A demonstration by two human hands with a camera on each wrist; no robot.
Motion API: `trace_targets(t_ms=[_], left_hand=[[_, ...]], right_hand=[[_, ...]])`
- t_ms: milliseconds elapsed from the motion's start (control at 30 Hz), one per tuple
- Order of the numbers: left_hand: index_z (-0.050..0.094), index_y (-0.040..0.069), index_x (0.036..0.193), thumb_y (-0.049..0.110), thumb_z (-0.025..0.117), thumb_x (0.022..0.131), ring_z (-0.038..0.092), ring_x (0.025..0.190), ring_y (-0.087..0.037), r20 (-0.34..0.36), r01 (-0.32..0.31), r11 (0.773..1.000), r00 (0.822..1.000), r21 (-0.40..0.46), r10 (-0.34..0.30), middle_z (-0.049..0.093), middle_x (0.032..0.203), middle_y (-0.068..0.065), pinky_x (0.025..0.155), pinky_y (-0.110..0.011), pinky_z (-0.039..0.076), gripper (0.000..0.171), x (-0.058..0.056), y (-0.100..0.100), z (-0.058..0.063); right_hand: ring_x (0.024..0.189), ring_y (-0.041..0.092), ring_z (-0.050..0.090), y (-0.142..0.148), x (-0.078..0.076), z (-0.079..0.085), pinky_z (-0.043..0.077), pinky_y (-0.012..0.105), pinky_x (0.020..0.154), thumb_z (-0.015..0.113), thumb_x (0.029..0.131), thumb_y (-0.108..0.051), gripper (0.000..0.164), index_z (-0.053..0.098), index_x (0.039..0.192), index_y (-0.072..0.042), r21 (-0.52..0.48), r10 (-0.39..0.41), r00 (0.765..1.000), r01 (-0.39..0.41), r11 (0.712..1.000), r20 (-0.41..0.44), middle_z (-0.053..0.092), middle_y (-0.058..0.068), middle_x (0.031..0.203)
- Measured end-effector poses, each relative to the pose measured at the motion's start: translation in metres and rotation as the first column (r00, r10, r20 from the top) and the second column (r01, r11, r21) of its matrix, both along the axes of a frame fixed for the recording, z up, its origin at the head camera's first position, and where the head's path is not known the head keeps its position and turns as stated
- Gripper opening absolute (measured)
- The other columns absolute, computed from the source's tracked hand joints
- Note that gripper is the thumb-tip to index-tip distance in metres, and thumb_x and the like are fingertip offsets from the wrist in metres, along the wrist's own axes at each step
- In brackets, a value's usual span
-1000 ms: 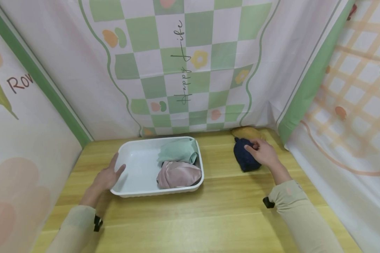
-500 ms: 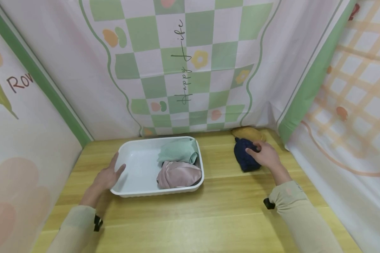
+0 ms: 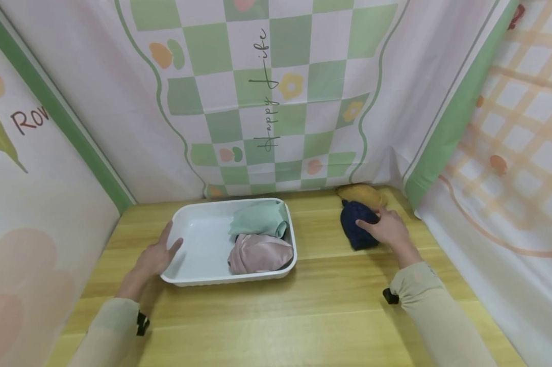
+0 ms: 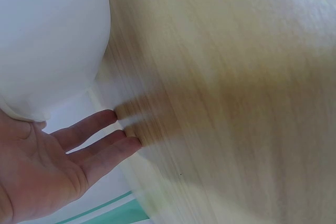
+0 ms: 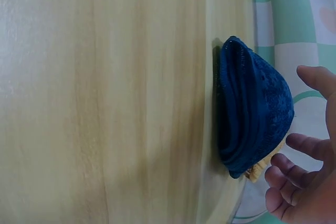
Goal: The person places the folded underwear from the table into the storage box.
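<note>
My left hand (image 3: 155, 256) is at the left end of a white tray (image 3: 198, 279), its thumb reaching over the rim. In the left wrist view several of its fingers (image 4: 107, 156) extend past the tray's outer wall. At the right, my right hand (image 3: 388, 228) is beside a dark blue folded garment (image 3: 356, 224) on the table. The right wrist view shows that garment (image 5: 262, 108) domed, with stacked layers and a lacy-looking surface. My right thumb and fingers are spread, with a visible gap to the cloth there. A mustard-yellow garment (image 3: 360, 193) lies just behind it, partly covered.
Inside the tray's right half lie a mint-green folded cloth (image 3: 257, 218) and a pink satin one (image 3: 259, 253). Wooden tabletop (image 3: 257, 326) extends in front. Printed curtains (image 3: 294, 102) rise at the back and both sides.
My right thumb and index finger have spread further apart beside the dark blue garment. The left hand, tray and garments have stayed in place.
</note>
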State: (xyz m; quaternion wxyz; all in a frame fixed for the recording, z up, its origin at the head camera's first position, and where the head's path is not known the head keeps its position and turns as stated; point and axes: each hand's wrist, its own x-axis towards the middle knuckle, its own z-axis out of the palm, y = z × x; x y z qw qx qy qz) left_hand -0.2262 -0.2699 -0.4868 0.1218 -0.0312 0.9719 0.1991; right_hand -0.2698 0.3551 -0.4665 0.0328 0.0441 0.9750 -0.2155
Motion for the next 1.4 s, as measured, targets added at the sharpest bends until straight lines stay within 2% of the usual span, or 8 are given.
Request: trace_targets(t_ms=[367, 733, 1100, 1400], left_hand=[[-0.020, 0.018, 0.158, 0.067, 0.018, 0.101, 0.057, 0.114, -0.058, -0.004, 0.002, 1.000, 1.000, -0.003, -0.002, 0.039, 0.144, -0.043, 0.092, -0.062, 0.050, 0.084, 0.000, 0.000, 0.000], [-0.020, 0.018, 0.158, 0.070, 0.015, 0.100, 0.053, 0.119, -0.060, 0.005, -0.002, 1.000, 1.000, -0.008, 0.002, 0.037, 0.146, -0.043, 0.096, -0.064, 0.047, 0.086, -0.001, 0.000, -0.001], [-0.020, 0.017, 0.158, 0.069, 0.016, 0.101, 0.054, 0.119, -0.060, -0.001, 0.005, 1.000, 1.000, -0.008, -0.005, 0.037, 0.146, -0.043, 0.095, -0.064, 0.048, 0.085, -0.001, -0.002, 0.000], [-0.021, 0.018, 0.158, 0.069, 0.018, 0.100, 0.052, 0.121, -0.060, 0.018, -0.008, 1.000, 1.000, 0.001, 0.008, 0.034, 0.148, -0.042, 0.098, -0.065, 0.046, 0.086, -0.001, 0.000, -0.001]], right_hand=[[0.135, 0.062, 0.025, -0.001, -0.003, -0.010, 0.035, 0.072, 0.103, 0.053, 0.079, -0.085, 0.121, 0.018, 0.158, -0.001, 0.055, -0.049, 0.994, 0.044, 0.998, 0.101, 0.024, 0.044, 0.149], [0.131, 0.066, 0.027, -0.004, -0.008, -0.022, 0.035, 0.075, 0.100, 0.061, 0.075, -0.082, 0.125, 0.023, 0.154, 0.007, 0.106, -0.029, 0.990, 0.013, 0.994, 0.142, 0.026, 0.047, 0.146], [0.127, 0.063, 0.035, -0.006, -0.008, -0.025, 0.039, 0.071, 0.099, 0.066, 0.078, -0.072, 0.111, 0.034, 0.149, 0.007, 0.124, -0.039, 0.991, 0.023, 0.992, 0.126, 0.036, 0.044, 0.143], [0.115, 0.056, 0.056, -0.005, -0.008, -0.024, 0.049, 0.063, 0.088, 0.065, 0.083, -0.064, 0.090, 0.048, 0.142, 0.001, 0.129, -0.008, 0.999, 0.002, 0.992, 0.053, 0.057, 0.036, 0.132]])
